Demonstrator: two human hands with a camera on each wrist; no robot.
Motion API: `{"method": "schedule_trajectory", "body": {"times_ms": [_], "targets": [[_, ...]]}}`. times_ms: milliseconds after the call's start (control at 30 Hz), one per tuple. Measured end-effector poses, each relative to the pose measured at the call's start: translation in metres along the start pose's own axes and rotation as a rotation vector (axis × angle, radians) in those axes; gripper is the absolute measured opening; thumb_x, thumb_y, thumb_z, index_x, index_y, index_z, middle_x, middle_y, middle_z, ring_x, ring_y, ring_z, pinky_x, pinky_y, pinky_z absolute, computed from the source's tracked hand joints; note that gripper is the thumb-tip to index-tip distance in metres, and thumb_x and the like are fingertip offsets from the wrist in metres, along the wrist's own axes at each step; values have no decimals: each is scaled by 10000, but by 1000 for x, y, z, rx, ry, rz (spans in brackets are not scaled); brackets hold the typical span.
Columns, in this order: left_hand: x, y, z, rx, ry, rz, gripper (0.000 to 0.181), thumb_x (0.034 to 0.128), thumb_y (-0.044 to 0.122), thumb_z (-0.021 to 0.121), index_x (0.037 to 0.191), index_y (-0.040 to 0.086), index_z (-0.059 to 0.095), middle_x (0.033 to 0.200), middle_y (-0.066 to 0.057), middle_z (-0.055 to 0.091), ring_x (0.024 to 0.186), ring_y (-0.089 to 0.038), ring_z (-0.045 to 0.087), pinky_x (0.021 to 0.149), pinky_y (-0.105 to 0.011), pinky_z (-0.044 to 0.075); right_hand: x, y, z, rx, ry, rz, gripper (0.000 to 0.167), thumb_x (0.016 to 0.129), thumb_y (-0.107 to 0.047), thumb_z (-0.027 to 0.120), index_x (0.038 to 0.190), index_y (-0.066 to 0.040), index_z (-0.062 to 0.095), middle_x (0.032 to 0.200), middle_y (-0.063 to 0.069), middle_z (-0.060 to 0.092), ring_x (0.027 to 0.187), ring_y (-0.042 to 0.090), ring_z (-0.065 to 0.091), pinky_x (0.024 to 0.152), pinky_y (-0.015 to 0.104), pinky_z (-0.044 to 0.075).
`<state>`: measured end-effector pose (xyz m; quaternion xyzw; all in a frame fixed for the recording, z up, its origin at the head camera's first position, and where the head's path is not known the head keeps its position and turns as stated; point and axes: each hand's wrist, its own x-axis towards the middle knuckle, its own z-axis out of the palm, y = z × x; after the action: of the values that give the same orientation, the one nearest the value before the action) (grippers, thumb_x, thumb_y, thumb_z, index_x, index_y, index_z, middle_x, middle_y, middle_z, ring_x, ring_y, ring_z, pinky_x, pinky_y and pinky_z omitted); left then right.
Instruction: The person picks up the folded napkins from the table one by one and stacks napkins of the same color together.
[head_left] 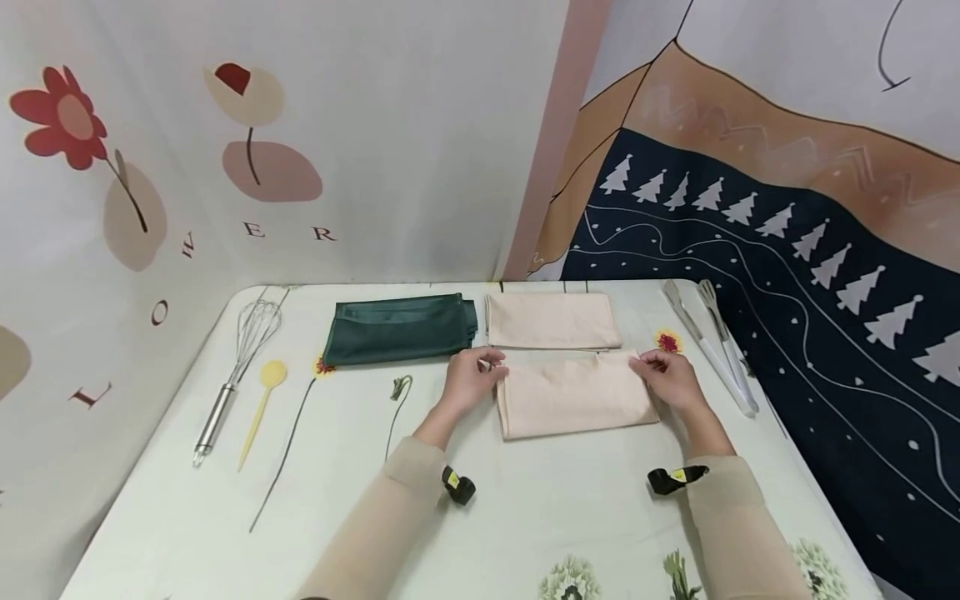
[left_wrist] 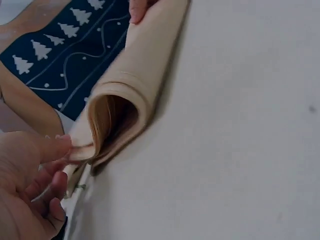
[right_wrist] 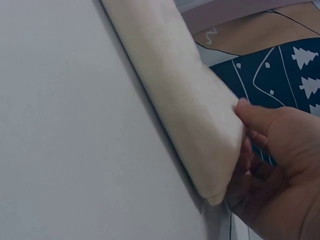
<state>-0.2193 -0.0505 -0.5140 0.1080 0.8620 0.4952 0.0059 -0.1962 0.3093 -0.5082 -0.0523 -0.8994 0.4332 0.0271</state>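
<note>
"Where was the folded peach cloth (head_left: 577, 402)?"
"On the table (head_left: 555, 508), at six o'clock from a matching cloth (head_left: 552, 321)."
"The fingers?"
"Left hand (head_left: 468, 381) pinched its ten-o'clock corner; right hand (head_left: 673, 382), its two-o'clock corner."

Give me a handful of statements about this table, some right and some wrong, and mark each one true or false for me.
1. The left hand and right hand both hold the near pink cloth. True.
2. The green cloth lies to the right of the far pink cloth. False: the green cloth lies to the left of the far pink cloth.
3. The yellow spoon lies beside the whisk. True.
4. The tongs lie near the left edge of the table. False: the tongs lie near its right edge.
5. The near pink cloth is spread out in a single layer. False: it is folded, with several layers showing at its end.
</note>
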Motion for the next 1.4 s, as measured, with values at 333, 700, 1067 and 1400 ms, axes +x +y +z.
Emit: {"method": "schedule_trajectory", "body": {"times_ms": [333,700,1067,1400], "targets": [[-3,-4,0,138,-146,-51,475,897,288,789,1289,53,658,1074,-80,623,978,-234,559,895,-406,480,-2,0,-5,-35,-119,159,611,989,-485,616,1275,55,611,1119,201,633,851,218,599,653,266,522],[-8,4,3,305,-233,-30,692,795,349,877,1356,35,619,1246,-133,675,1190,-357,588,1085,-527,393,-8,6,-14,-30,-335,151,451,944,-449,703,780,-35,635,539,-29,471,484,121,409,467,272,365],[-14,13,9,146,-271,-74,129,834,109,799,849,55,683,652,20,512,596,-140,452,548,-273,377,-12,11,-13,-38,-412,77,487,925,-351,751,618,-143,435,505,-12,493,454,108,416,452,248,359],[-23,7,9,-250,-222,-243,438,886,108,775,1294,6,654,1025,-102,724,906,-201,672,783,-288,542,-14,15,-15,-8,-402,83,447,929,-326,752,644,-117,478,511,-11,509,460,108,446,449,242,372]]}}
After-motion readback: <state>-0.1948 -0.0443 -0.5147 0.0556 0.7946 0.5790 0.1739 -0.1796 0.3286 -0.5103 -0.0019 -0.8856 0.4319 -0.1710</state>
